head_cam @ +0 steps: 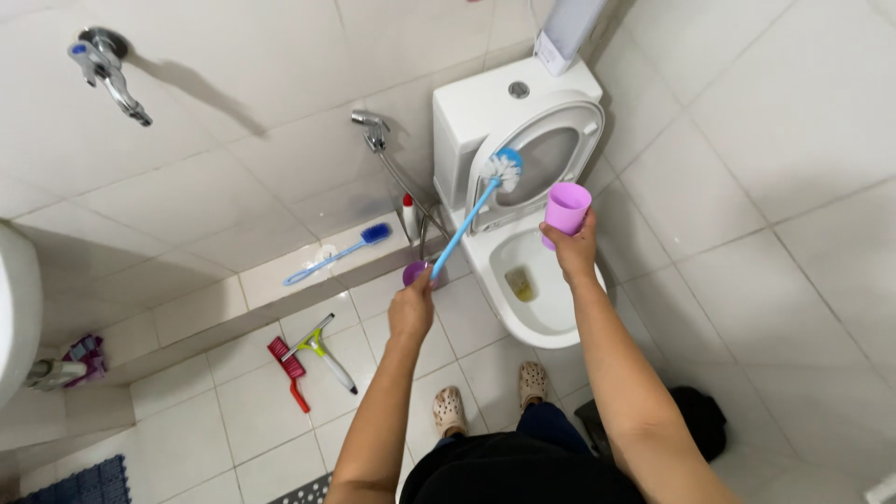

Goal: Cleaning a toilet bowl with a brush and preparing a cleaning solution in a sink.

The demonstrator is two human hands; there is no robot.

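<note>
My left hand (411, 308) grips the lower end of a blue toilet brush (471, 217), whose white bristle head (502, 168) points up toward the raised toilet lid (583, 117). A purple round piece (417, 273) sits at the handle's end by my fingers. My right hand (572, 250) holds a lilac plastic cup (566, 209) upright above the open white toilet bowl (551, 322). Yellowish water shows at the bowl's bottom (522, 284).
A bidet sprayer (373, 129) and hose hang on the tiled wall left of the cistern (476, 112). On the ledge lie a blue long-handled brush (338, 253) and a small bottle (409, 217). A red brush (289, 371) and a squeegee (322, 350) lie on the floor. A wall tap (107, 70) is far left.
</note>
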